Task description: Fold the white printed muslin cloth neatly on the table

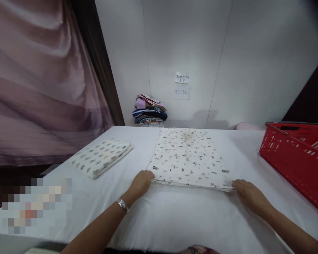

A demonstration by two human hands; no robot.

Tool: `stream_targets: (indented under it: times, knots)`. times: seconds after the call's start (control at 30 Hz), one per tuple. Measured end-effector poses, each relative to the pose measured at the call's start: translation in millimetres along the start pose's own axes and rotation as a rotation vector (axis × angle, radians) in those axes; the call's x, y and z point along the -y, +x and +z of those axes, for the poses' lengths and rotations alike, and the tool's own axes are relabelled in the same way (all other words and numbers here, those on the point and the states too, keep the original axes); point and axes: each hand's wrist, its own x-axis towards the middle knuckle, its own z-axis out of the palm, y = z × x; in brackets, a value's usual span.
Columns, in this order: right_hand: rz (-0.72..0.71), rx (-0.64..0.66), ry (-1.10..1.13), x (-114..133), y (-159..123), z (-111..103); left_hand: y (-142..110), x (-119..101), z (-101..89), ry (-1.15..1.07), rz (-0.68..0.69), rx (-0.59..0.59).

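Note:
A white cloth (185,158) with small grey and dark prints lies flat in folded layers on the white-covered table (185,215). At its near left corner, my left hand (141,183) is closed on the layered edge, a silver bracelet around the wrist. My right hand (247,194) pinches the near right corner of the same cloth. Between the hands the near edge runs nearly straight, with several layers showing. Brownish marks show near the far end of the cloth.
Left of the cloth lies a folded white cloth with grey cloud prints (102,157). A red plastic basket (296,158) stands at the right. Beyond the table's far edge is a stack of folded textiles (149,111). A pink curtain (42,81) hangs at left.

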Motion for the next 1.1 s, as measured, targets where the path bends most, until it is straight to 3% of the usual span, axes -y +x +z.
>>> stream_targets:
  times: [0.2, 0.43, 0.6, 0.7, 0.8, 0.93, 1.03, 1.1]
  knots:
    - [-0.007, 0.009, 0.098, 4, -34, -6, -22, -11, -8.3, -0.004, 0.054, 0.065]
    - [-0.006, 0.023, 0.129, 12, -56, 1, -38, -24, 0.2, -0.034, -0.072, 0.060]
    - [-0.018, 0.064, 0.115, 12, -64, -1, -45, -35, 10.9, -0.102, -0.166, -0.076]
    - [-0.057, 0.055, 0.133, 20, -57, 1, -50, -40, 16.2, -0.140, -0.344, -0.181]
    - [-0.144, 0.010, 0.232, 49, -31, 6, -57, -43, 18.5, -0.160, -0.556, -0.261]
    - [-0.294, -0.034, 0.470, 120, 25, 9, -63, -46, 16.5, -0.246, -0.781, -0.286]
    - [-0.396, 0.037, 0.695, 177, 68, 11, -63, -51, 14.5, -0.431, -0.896, -0.277]
    - [-0.391, 0.075, 0.805, 208, 93, 14, -60, -55, 13.9, -0.586, -0.934, -0.317]
